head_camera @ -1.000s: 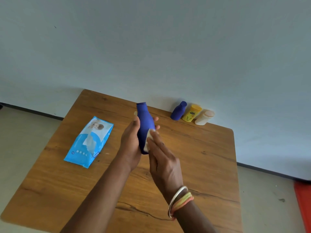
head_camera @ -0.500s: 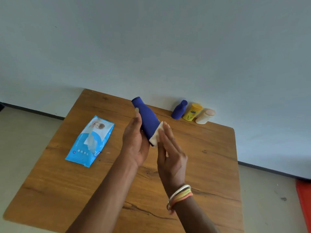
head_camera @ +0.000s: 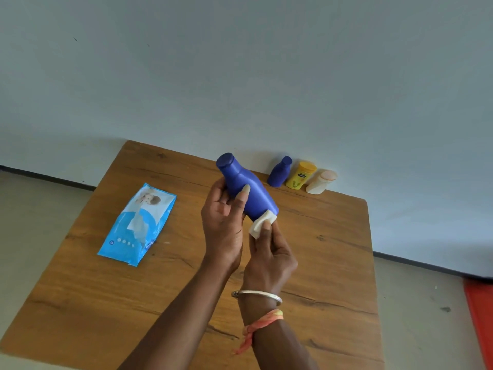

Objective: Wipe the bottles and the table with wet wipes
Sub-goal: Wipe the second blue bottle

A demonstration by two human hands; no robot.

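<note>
Above the middle of the wooden table [head_camera: 333, 257], holding the large blue bottle [head_camera: 248, 188] clear of the top in the left hand [head_camera: 222, 225], thumb and fingers curling round its upper body. Pointing the cap toward eleven o'clock and the base toward five, running the long axis along that diagonal, tilted rather than upright or flat. Pressing a folded wet wipe [head_camera: 260, 227] against the base end with the right hand [head_camera: 269, 257], thumb and fingers pinching the pad. Wiping this bottle, by all appearances, with the base end getting the attention; likely calling next for turning the bottle in the left-hand grip and drawing the wipe up the body toward neck and cap. Leaving a small blue bottle [head_camera: 279, 172], a yellow bottle [head_camera: 301, 176] and a cream bottle [head_camera: 320, 181] waiting in a row at one o'clock, by the wall. Leaving the wipes pack [head_camera: 137, 225] lying flat at nine o'clock, well apart.
</note>
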